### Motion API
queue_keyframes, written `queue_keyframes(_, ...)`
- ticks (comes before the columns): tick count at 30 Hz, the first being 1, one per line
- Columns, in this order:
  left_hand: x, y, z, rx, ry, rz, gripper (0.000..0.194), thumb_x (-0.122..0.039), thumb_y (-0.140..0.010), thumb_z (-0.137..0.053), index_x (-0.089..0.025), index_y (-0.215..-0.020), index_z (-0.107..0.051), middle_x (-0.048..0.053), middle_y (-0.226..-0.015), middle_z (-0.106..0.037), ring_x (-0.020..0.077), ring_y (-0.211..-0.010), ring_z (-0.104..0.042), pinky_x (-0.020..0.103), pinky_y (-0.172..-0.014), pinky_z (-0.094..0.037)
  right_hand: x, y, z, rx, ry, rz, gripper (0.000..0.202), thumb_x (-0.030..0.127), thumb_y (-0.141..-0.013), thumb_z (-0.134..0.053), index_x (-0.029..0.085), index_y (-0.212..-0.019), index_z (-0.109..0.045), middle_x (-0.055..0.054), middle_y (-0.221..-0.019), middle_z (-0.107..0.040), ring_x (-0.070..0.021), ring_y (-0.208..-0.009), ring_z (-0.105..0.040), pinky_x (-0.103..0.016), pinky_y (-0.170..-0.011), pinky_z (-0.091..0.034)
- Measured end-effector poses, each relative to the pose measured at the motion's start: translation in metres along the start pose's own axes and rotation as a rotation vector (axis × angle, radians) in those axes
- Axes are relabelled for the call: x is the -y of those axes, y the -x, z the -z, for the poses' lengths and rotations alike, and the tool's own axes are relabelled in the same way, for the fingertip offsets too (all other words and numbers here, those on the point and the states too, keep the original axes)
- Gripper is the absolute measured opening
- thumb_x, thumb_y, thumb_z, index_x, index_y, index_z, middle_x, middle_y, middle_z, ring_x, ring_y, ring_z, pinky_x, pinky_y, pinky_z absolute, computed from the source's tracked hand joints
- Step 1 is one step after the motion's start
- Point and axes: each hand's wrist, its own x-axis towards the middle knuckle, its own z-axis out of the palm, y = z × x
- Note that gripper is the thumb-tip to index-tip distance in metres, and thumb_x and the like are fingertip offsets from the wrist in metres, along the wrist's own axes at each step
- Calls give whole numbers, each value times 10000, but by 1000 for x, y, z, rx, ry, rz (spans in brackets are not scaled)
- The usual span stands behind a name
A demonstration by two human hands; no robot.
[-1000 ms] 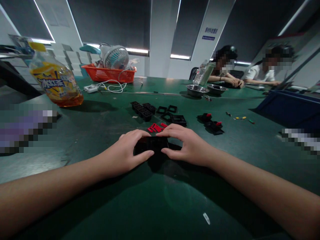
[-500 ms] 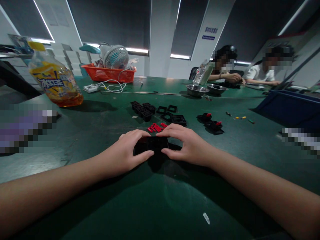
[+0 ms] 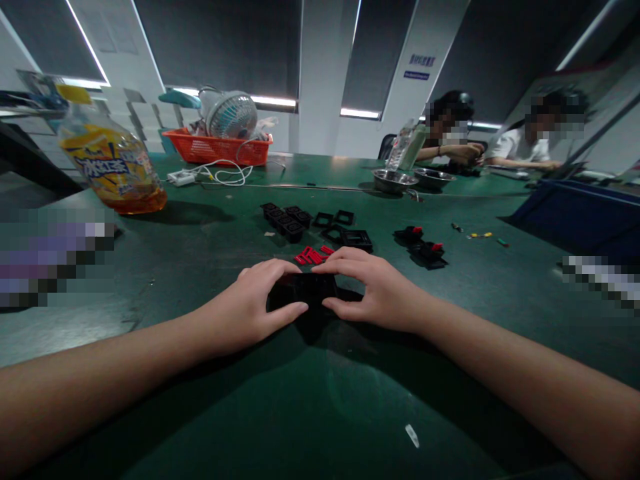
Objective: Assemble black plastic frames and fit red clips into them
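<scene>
A dark, box-shaped black plastic part is held just above the green table between my two hands. My left hand grips its left side, thumb in front and fingers behind. On the other side, my right hand pinches it the same way. Its details are lost in shadow. Right behind it lie several small red plastic pieces. Beyond these are several black block-like housings and black square frames. To the right sit black parts with red tabs.
A tea bottle stands at left, near a blurred-out purple item. An orange basket with a fan and metal bowls are farther back. A blue bin is at right. Two people sit at the far right. A white scrap lies in front.
My hands and the black plastic part stay in the same place. In the background, a co-worker's hands have shifted slightly.
</scene>
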Motion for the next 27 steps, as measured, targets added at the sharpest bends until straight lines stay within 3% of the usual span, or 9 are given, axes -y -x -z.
queue_keyframes(27,0,-2,0,22,0,9,461,-464,-858,-553,-146,-1191,-563,135,-1189,-622,307,-1122,-559,495,-1004,-414,-3,0,-1,21,1,5,411,262,-821,-702,98,-1196,-668,-125,-1089,-656,-231,-1037,-613,-379,-924,-500)
